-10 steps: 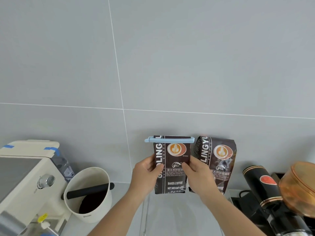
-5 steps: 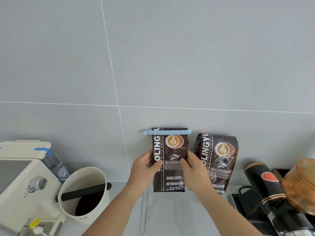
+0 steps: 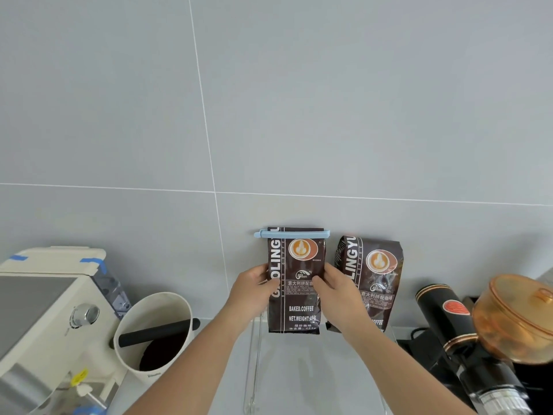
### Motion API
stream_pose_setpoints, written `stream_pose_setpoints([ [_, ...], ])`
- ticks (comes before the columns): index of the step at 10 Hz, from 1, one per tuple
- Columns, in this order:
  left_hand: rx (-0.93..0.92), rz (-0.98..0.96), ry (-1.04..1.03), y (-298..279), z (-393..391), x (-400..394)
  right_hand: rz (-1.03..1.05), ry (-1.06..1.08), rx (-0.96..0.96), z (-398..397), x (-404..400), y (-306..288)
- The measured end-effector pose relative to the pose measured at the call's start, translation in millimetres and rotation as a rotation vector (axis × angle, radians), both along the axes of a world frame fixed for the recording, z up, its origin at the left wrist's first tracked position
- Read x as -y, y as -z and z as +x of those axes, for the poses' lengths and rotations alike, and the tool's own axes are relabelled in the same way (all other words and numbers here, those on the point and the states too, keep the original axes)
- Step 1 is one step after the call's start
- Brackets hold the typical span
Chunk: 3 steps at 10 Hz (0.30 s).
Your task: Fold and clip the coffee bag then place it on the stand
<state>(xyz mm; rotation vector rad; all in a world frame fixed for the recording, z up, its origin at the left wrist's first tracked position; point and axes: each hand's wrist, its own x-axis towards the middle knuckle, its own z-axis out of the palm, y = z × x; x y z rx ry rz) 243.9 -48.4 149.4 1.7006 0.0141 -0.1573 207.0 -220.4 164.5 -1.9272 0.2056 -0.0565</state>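
A dark brown coffee bag stands upright on a clear acrylic stand, close to the grey wall. Its top is folded over and pinched by a long light blue clip. My left hand grips the bag's left edge at mid height. My right hand grips its right edge at the same height. The bag's bottom edge sits at the stand's top surface.
A second, unclipped coffee bag stands just right of the held one. A cream espresso machine and a white knock box with a black bar are at left. A black grinder with an amber hopper is at right.
Both hands have carried the clipped bag slightly farther back toward the wall, and it now sits lower against the stand. The grip on both sides is unchanged.
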Motion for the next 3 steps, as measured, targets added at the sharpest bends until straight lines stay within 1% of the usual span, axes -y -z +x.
stream_pose_setpoints([
  [1, -0.036, 0.002, -0.038, -5.7, -10.1, -12.5, -0.009, -0.015, 0.010, -6.7, 3.9, -8.1],
  [2, -0.094, -0.087, -0.066, -9.4, -23.1, -25.9, 0.062, -0.014, -0.015, -19.5, 7.1, -20.9],
  [3, -0.085, -0.203, -0.064, -24.0, -37.2, -30.7, 0.179, -0.023, -0.027, -33.7, 11.3, -37.7],
])
